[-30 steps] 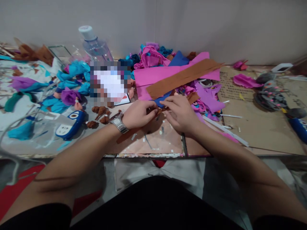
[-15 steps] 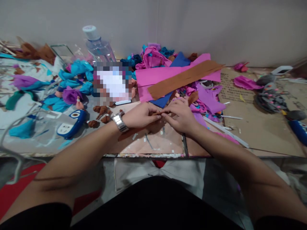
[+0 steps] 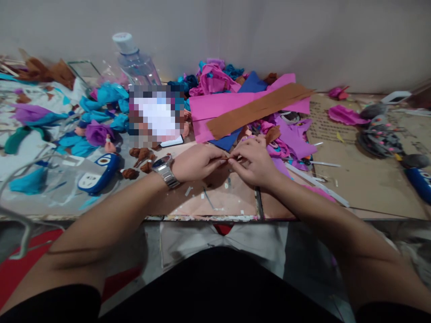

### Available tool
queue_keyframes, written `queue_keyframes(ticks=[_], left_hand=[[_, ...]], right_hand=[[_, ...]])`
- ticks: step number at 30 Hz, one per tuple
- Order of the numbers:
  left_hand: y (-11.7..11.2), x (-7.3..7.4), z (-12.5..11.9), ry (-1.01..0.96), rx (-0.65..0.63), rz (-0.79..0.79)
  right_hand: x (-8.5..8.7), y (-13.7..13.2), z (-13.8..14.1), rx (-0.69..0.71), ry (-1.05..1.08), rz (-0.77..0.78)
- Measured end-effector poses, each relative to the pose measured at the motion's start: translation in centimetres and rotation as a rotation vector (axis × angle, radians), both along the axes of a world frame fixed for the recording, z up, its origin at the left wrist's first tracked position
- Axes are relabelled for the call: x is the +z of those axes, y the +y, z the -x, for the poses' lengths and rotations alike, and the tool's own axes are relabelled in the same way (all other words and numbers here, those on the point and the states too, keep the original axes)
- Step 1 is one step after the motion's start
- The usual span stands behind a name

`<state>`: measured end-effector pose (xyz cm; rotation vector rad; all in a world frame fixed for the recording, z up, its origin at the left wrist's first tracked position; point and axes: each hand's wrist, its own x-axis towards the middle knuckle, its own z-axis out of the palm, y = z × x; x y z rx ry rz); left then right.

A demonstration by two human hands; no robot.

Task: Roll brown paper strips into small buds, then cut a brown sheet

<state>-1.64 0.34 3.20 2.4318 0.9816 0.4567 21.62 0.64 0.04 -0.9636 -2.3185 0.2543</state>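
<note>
The person's left hand (image 3: 198, 163) and right hand (image 3: 254, 161) are meeting over the table (image 3: 224, 204), fingertips almost touching. Between them they are pinching a thin brown sliver (image 3: 228, 158), each thumb pressing toward its forefinger; the fingers are covering most of it, so I'm not able to tell its full shape. The sliver is sitting just in front of a blue sheet (image 3: 226, 142), which is poking out from under pink paper (image 3: 218, 105). A wide brown strip (image 3: 259, 110) is lying slantwise across the pink.

A metal watch (image 3: 167, 172) is circling the left wrist, and small brown clumps (image 3: 142, 155) are resting just beyond it. Further left, a blue and white case (image 3: 101, 175) is lying near a purple flower (image 3: 97, 133) and crumpled turquoise paper (image 3: 109, 95). A phone (image 3: 160, 116), its screen blurred out, is lying in front of a clear bottle (image 3: 138, 67) with a white cap. Beyond the right hand, torn purple paper (image 3: 293, 137) is spreading toward a sheet of cardboard (image 3: 367, 188), where a grey bundle (image 3: 380, 139) with pink specks is resting.
</note>
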Motion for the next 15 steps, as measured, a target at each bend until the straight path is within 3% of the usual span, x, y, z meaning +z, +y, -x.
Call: queue_keyframes(ticks=[4, 11, 15], left_hand=[[0.16, -0.1, 0.08, 0.018, -0.022, -0.006], [0.52, -0.71, 0.71, 0.13, 0.162, -0.127], [0.36, -0.95, 0.39, 0.113, 0.051, -0.194]], right_hand=[[0.12, 0.02, 0.07, 0.019, -0.02, 0.01], [0.19, 0.24, -0.07, -0.017, -0.001, 0.021], [0.09, 0.12, 0.06, 0.025, -0.01, 0.028]])
